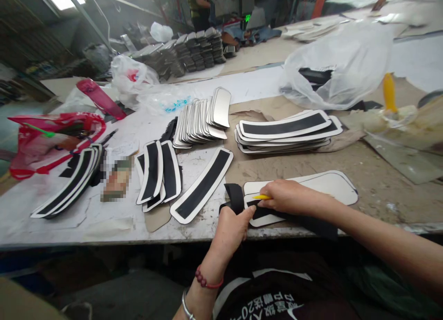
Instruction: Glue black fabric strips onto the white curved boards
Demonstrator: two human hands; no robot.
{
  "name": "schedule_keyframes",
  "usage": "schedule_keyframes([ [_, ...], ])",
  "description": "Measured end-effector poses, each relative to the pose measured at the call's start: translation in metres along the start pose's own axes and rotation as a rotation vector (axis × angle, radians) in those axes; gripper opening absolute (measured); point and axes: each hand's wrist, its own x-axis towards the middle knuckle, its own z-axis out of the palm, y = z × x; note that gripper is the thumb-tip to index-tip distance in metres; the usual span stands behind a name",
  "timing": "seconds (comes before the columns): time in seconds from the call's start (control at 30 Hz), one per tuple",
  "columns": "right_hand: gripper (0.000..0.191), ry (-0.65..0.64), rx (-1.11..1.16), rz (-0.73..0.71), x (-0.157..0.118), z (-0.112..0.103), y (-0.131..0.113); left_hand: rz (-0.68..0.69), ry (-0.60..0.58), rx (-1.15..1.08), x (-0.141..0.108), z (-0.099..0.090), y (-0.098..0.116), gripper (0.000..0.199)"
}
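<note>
Near the table's front edge, my left hand point(234, 225) is closed on a black strip point(236, 197) whose free end curls up beside the thumb. My right hand point(285, 197) grips a slim yellow tool point(262, 197), its tip pointing left; what kind of tool it is, I cannot tell. Both hands are over a curved white piece point(266, 220) with black material on it, partly hidden by the right hand and forearm. Behind the right wrist lies a plain white curved panel point(334, 184) with a dark outline. More black material point(320, 225) hangs below the right forearm.
Left of my hands lie a white-bordered black piece point(202, 186) and a small overlapping group point(151, 172). Farther back are stacked bordered pieces point(285, 128) and a row of pale panels point(197, 121). A clear plastic bag point(346, 66) and a yellow-handled brush point(389, 93) stand right.
</note>
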Motion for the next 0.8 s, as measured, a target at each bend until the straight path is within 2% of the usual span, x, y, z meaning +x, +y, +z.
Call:
schedule_keyframes([
  [0.3,0.033,0.034,-0.017,-0.012,0.0036,0.0076,0.0050,-0.035,0.076,-0.015,0.0054,0.0055,-0.0033,0.027],
  [0.5,0.032,0.055,-0.022,-0.009,0.0017,0.0075,0.0028,-0.061,0.074,-0.060,0.0061,0.0077,-0.0060,0.030],
  [0.63,0.031,0.067,-0.029,-0.006,0.0026,0.0079,0.0020,-0.047,0.071,-0.079,0.0064,0.0073,-0.0064,0.033],
  [0.8,0.031,0.056,-0.042,0.006,-0.0016,0.0037,-0.0039,-0.019,0.106,-0.077,0.0045,0.0064,-0.0048,0.028],
])
